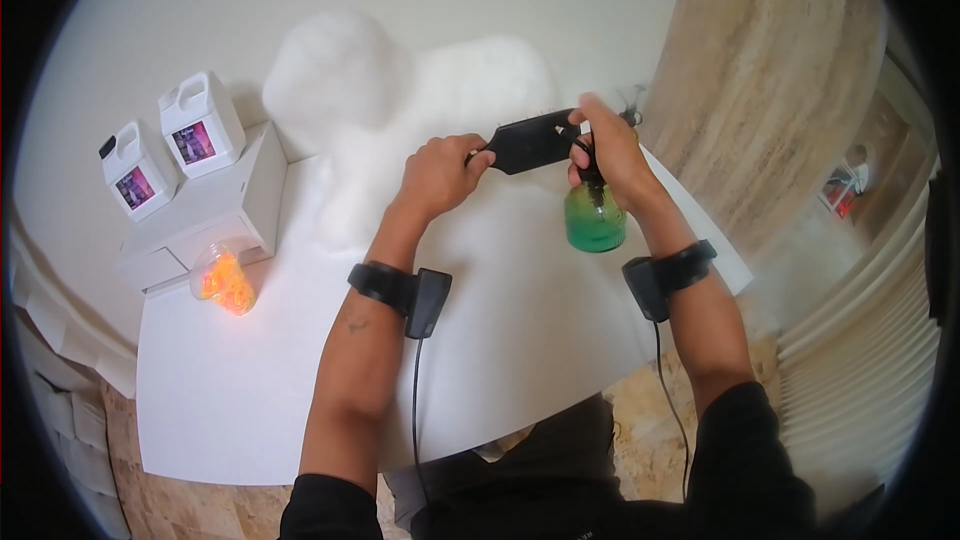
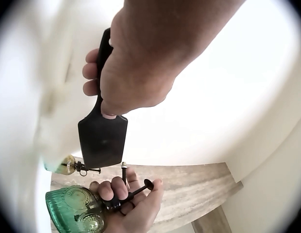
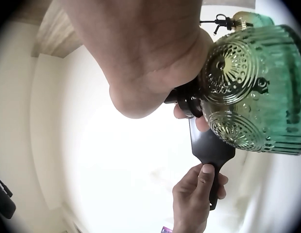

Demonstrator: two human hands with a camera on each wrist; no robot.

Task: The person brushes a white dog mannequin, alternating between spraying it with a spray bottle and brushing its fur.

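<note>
A black paddle brush (image 1: 535, 143) is gripped by its handle in my left hand (image 1: 437, 175), bristles facing up and away. My right hand (image 1: 615, 155) holds a green glass spray bottle (image 1: 595, 222) by its black neck, close to the brush's far end. In the left wrist view the thumb lies along the base of the brush head (image 2: 103, 141), and the bottle (image 2: 72, 208) is tilted beside it. The right wrist view has the ribbed glass (image 3: 259, 90) large, with the brush (image 3: 211, 143) beyond.
A fluffy white form (image 1: 450, 90) stands at the back of the white table (image 1: 250, 390). Two white jugs (image 1: 203, 125) stand on a small white drawer unit (image 1: 260, 190) at the left. Before it is a clear container (image 1: 228, 285) of orange and pink pieces.
</note>
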